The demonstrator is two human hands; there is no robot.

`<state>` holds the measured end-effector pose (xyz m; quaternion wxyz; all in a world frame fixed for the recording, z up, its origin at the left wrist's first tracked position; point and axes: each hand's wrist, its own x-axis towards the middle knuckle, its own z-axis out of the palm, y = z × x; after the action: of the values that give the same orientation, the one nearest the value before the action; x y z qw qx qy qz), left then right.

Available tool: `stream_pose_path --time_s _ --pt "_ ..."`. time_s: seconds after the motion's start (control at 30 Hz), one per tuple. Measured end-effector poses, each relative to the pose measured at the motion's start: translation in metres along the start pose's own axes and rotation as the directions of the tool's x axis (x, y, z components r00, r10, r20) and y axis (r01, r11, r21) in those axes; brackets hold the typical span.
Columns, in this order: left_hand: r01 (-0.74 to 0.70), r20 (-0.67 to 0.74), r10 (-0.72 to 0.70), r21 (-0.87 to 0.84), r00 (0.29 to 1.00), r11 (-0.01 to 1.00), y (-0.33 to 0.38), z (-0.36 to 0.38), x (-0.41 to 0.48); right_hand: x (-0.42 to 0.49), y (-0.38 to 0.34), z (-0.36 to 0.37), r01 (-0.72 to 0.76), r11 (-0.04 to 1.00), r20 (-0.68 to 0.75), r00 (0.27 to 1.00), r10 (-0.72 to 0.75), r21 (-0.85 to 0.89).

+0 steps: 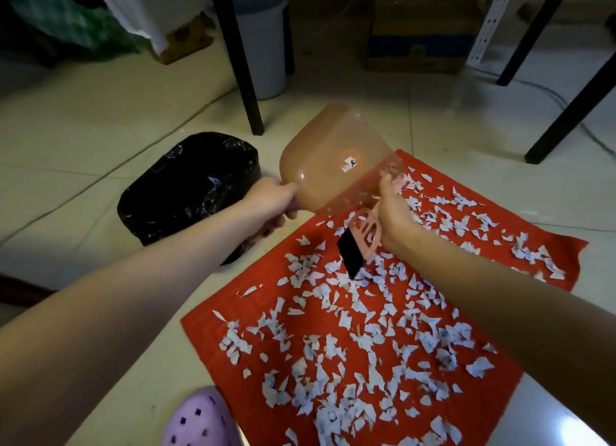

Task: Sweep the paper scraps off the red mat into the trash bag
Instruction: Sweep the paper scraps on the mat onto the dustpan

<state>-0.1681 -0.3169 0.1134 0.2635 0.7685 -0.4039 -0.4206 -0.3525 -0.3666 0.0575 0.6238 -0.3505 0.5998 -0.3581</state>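
Head view. Holds a translucent pinkish dustpan [336, 159] aloft with the left grip [273, 202], fingers curled tight round the handle at the pan's near-left corner. Shows the pan's underside to the camera, with a small white sticker [350, 164] on it. Clasps a small brush [361, 242] in the right grip [395, 212], fingers wrapped round the pink cut-out handle, black bristles hanging below and to the left of that grip, just over the scraps. Reaches one digit of the right grip up to the pan's front lip; cannot tell whether touching or just short of it.

Below the right grip and nearer the camera: red mat [240, 315], flat on the pale tiled floor [100, 145]. Strewn almost edge to edge with white paper scraps [350, 345], thick on the near side, thinner at the far corner under the pan.

Just under the left grip and off to its left: black trash bag [186, 192], glossy and crumpled, on the floor near the mat's far-left edge, its dark inside hard to make out.

Well beyond both grips: black table legs [240, 62], a white bucket [263, 42], a cardboard box [420, 35] with a blue band.

Under the left forearm, at the bottom edge: a lilac clog [196, 419] with holes, just beside the mat's near-left edge.
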Motion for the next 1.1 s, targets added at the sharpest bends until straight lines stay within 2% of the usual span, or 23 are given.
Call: stream_pose_path --time_s 0.1,0.2,0.27,0.43,0.63,0.73,0.9,1.1 --pt "-0.012 -0.076 0.01 -0.034 0.997 0.999 -0.001 -0.017 0.006 -0.011 0.016 0.008 -0.036 0.984 0.026 0.999 0.041 -0.172" --pt "0.08 -0.042 -0.088 -0.162 0.995 0.983 -0.005 -0.026 0.008 -0.022 0.037 0.019 -0.126 0.94 0.072 0.985 0.156 -0.316" --pt "0.119 -0.012 -0.122 -0.148 0.992 0.982 -0.011 -0.029 0.009 -0.027 0.046 0.029 -0.093 0.91 0.115 0.982 0.152 -0.405" --pt "0.147 0.078 -0.139 -0.109 0.987 0.983 -0.028 -0.036 0.012 -0.045 0.075 0.063 -0.043 0.955 0.407 0.898 0.166 -0.295" --pt "0.138 0.135 -0.133 -0.028 0.982 0.99 -0.035 -0.038 0.009 -0.082 0.12 0.112 0.222 0.919 0.61 0.792 0.026 -0.327" --pt "0.133 0.141 -0.125 -0.05 0.982 0.99 -0.038 -0.037 0.008 -0.091 0.139 0.131 0.354 0.838 0.648 0.762 -0.001 -0.415" --pt "0.13 0.145 -0.119 -0.063 0.982 0.99 -0.04 -0.034 0.007 -0.09 0.155 0.133 0.415 0.772 0.659 0.752 0.007 -0.481" --pt "0.111 0.148 -0.098 -0.083 0.984 0.99 -0.041 -0.031 0.005 -0.088 0.122 0.08 0.411 0.72 0.504 0.858 -0.098 -0.56"
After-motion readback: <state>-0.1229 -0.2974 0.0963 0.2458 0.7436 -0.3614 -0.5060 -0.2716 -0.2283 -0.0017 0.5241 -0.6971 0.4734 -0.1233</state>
